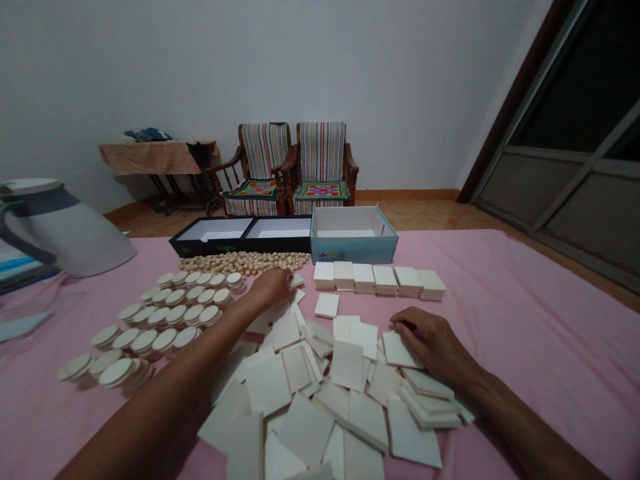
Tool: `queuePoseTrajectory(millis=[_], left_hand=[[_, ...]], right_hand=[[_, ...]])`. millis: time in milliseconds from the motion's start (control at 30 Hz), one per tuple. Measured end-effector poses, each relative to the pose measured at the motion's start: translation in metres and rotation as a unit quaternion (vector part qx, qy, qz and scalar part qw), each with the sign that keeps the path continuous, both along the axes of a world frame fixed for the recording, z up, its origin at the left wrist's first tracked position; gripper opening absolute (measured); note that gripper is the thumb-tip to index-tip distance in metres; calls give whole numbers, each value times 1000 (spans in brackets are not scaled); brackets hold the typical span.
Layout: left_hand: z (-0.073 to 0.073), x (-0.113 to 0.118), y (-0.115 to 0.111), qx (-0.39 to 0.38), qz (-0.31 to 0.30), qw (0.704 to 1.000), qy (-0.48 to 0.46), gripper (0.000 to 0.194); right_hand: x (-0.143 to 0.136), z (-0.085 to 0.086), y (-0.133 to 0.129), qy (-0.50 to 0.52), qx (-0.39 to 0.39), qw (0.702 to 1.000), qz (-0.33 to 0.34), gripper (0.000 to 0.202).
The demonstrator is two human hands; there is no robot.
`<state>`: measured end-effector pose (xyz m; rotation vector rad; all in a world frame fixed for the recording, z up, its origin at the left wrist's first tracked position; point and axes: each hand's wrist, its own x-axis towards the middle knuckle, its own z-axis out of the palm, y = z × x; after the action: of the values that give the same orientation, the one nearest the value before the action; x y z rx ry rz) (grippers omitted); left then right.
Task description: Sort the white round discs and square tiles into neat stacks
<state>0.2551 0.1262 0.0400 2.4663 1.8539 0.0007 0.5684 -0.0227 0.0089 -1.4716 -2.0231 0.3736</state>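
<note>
A loose heap of white square tiles (305, 427) spreads over the pink cloth in front of me. At the heap's far left edge is my left hand (273, 288), its fingers curled at a small white piece (297, 280). My right hand (433, 340) rests on the heap's right side, fingers bent over a square tile (399, 351); its fingertips are partly hidden. One single tile (327, 305) lies flat between the hands. Behind it stands a row of several stacked square tiles (354, 275). Stacks of round white discs (167, 318) stand in rows to the left.
Small wooden pieces (240, 262) lie along a black two-part box (235, 250). A light blue box (354, 251) stands beside it. At the left are a grey-white jug (75, 233) and a clear plastic item (23, 325). Two chairs (320, 157) stand beyond the pink cloth (520, 293).
</note>
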Motion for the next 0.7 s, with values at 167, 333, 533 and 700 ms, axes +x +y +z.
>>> queuePoseTrajectory(millis=[167, 333, 533, 700], left_hand=[[3, -12, -1, -23, -30, 999, -27, 43], [9, -13, 4, -37, -79, 996, -27, 60], [7, -5, 15, -75, -165, 983, -14, 62], [3, -2, 12, -46, -172, 984, -3, 56]], right_hand=[[1, -1, 0, -6, -3, 1000, -2, 21], [3, -3, 0, -10, -1, 1000, 1, 21], [5, -8, 1, -7, 2, 1000, 5, 22], [6, -10, 2, -9, 2, 1000, 4, 22]])
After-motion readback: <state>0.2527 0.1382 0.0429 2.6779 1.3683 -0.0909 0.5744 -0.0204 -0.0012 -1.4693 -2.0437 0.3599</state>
